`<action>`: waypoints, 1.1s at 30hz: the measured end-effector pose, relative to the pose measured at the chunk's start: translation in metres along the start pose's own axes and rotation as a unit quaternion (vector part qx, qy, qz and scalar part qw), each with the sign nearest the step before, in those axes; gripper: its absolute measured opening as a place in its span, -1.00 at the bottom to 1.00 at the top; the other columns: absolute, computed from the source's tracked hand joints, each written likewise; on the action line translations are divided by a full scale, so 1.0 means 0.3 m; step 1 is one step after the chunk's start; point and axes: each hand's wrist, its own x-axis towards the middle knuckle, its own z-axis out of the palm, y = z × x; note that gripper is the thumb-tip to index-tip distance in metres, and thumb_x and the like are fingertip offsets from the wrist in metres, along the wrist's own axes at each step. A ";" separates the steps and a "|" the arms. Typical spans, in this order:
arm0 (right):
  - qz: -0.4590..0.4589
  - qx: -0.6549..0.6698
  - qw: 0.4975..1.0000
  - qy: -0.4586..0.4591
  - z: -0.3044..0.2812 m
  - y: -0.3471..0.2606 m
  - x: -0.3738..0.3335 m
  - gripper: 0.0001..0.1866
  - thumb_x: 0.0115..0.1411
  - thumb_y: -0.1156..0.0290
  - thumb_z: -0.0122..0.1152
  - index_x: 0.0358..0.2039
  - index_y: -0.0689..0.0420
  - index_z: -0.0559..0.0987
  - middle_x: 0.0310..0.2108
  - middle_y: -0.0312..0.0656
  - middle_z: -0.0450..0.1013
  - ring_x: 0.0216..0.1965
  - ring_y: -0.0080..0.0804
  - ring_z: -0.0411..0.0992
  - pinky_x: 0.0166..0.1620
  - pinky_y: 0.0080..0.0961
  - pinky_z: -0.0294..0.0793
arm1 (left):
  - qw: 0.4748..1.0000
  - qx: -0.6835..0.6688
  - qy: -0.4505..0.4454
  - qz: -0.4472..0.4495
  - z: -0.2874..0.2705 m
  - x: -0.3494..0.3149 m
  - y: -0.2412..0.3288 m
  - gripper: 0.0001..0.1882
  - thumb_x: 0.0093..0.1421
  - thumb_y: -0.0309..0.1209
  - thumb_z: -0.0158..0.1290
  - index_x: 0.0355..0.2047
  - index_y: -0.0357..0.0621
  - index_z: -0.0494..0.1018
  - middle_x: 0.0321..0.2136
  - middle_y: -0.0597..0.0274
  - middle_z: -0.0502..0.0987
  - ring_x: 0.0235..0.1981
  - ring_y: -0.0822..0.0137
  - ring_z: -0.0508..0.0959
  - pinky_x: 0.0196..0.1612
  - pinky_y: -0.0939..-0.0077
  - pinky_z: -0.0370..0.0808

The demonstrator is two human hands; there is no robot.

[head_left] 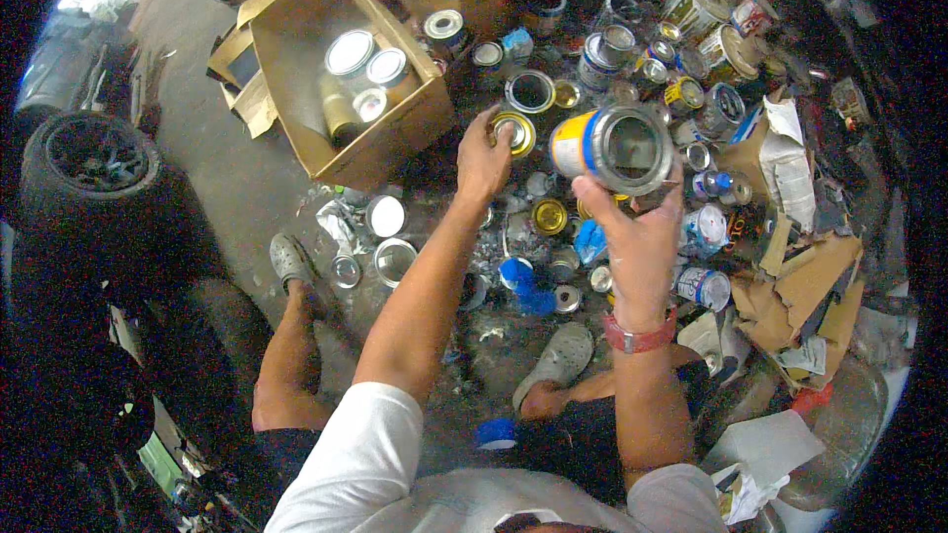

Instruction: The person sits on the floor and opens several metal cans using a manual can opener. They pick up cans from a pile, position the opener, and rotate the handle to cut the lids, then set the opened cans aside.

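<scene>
My right hand [642, 252] grips a big round paint can [576, 143] with a yellow, white and blue label, raised above the pile. Its top has no lid and faces me, showing a greyish inside. My left hand [481, 163] reaches forward with its fingers closed on the rim of a small tin can [517, 134] with a gold-yellow edge. Just beyond that tin stands an open dark-mouthed can [530, 91]. A small gold tin [566, 94] sits beside it.
An open cardboard box [415, 123] holding several cans stands ahead to the left. Many loose cans and jars [602, 64] cover the floor ahead and right. Torn cardboard [805, 291] lies at right. Stacked tyres [91, 153] stand at left.
</scene>
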 end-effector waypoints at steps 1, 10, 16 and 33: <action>0.003 -0.013 1.000 0.018 -0.006 0.005 0.001 0.05 0.01 0.28 0.76 0.42 0.28 0.32 0.31 0.01 0.45 0.30 -0.16 0.45 0.38 -0.19 0.39 | 0.998 0.003 0.016 0.060 -0.040 -0.001 0.071 -0.56 0.40 -0.26 0.21 0.23 -0.14 0.57 0.09 -0.09 0.67 0.11 -0.03 0.66 0.22 0.20 0.54; 0.036 0.167 0.984 0.056 0.008 -0.062 -0.022 -0.25 0.14 0.47 0.65 0.30 0.16 0.44 0.13 -0.18 0.54 0.04 -0.39 0.49 0.14 -0.35 0.39 | 0.954 0.254 0.126 0.095 -0.610 0.440 0.189 -0.44 0.25 -0.15 0.33 0.19 -0.14 0.59 0.04 -0.07 0.70 0.10 -0.08 0.67 0.16 0.08 0.59; 0.011 0.198 0.976 0.093 0.006 -0.077 -0.004 -0.63 0.23 0.52 0.54 0.01 0.11 0.59 -0.32 -0.36 0.61 -0.52 -0.71 0.42 -0.50 -0.70 0.21 | 0.880 0.441 -0.127 0.120 -0.617 0.682 -0.083 -0.12 0.04 -0.10 0.45 0.38 -0.03 0.45 0.16 -0.13 0.63 0.20 -0.11 0.62 0.26 0.02 0.56; -0.013 0.173 0.984 0.031 0.008 -0.051 -0.019 -0.71 0.21 0.49 0.56 -0.08 0.14 0.66 -0.30 -0.36 0.63 -0.44 -0.69 0.49 -0.43 -0.66 0.35 | 0.862 0.425 -0.126 0.246 -0.937 0.878 -0.179 -0.37 0.08 -0.28 0.50 0.16 -0.03 0.58 0.03 0.08 0.69 0.04 0.08 0.69 0.07 0.25 0.65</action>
